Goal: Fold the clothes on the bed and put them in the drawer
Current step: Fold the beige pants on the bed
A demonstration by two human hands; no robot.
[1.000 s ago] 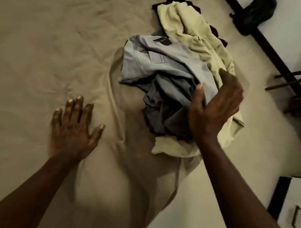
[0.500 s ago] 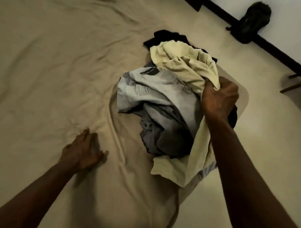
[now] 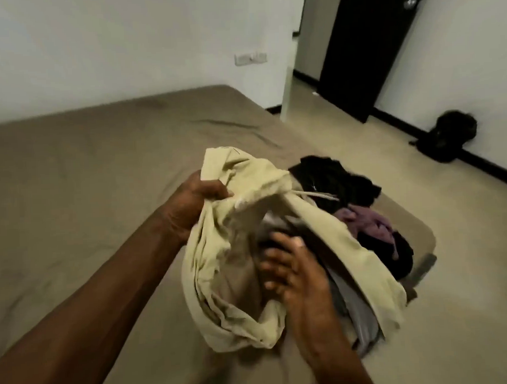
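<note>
A pale yellow garment (image 3: 229, 267) is lifted off the heap at the bed's near right corner. My left hand (image 3: 198, 199) is shut on its upper edge and holds it up. My right hand (image 3: 292, 265) reaches under its hanging folds with fingers spread, touching the cloth. Beneath and to the right lie a grey garment (image 3: 357, 311), a purple one (image 3: 368, 219) and a black one (image 3: 332, 177). All rest on the bed with its tan sheet (image 3: 88, 183). No drawer is in view.
The bed's right edge runs next to pale floor (image 3: 464, 256). A black bag (image 3: 451, 136) sits on the floor against the right wall. A dark door (image 3: 371, 50) stands at the back right, white walls behind the bed.
My left hand left the sheet and took hold of the yellow garment, which rose off the pile. My right hand let go of its bunch and opened. The camera tilted up toward the room.
</note>
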